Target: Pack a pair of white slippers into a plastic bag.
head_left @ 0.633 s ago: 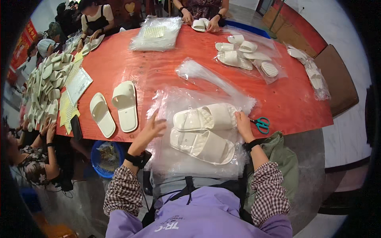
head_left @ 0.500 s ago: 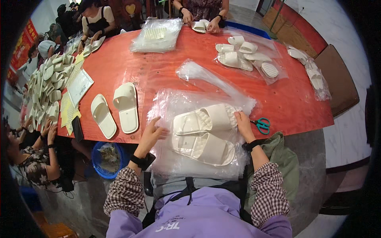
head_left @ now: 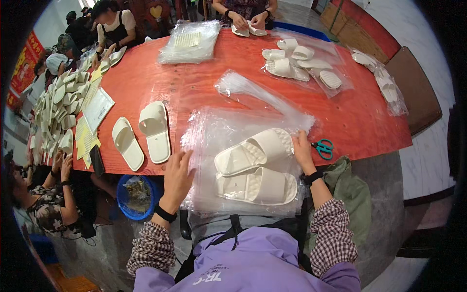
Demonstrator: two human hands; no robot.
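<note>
**Slippers on the bag stack, both hands at the plastic**

While the left hand [head_left: 177, 176] lies flat with its fingers spread on the near left corner of the stack of clear bags [head_left: 214, 146], the right hand [head_left: 301, 151] sits at the stack's right edge, its fingers bent against the toe end of the upper slipper [head_left: 255, 150]; whether they pinch the plastic film or just touch the slipper, I cannot tell. The lower slipper [head_left: 258, 186] lies just beside the first, closer to the body, both resting on top of the bags at the near edge of the desk [head_left: 204, 92].

By the look of it, the step in hand is getting this pair into a bag: the left palm pins the slippery pile while the right works at a bag's mouth. The next move would call for peeling one thin sheet free from the rest without dragging the whole stack.

The slippers are cream-white, soft-looking foam with broad straps and ribbed soles. The bags are thin, glossy and wrinkled. The desk is smooth red-orange board.

Just right of the right hand lie teal-handled scissors [head_left: 322, 147]. To the left, a second loose pair of slippers [head_left: 143, 134] rests sole-down. Farther out, a bundle of clear bags [head_left: 260, 95] fans across the middle, and bagged slippers [head_left: 304, 63] sit at the far side.
</note>
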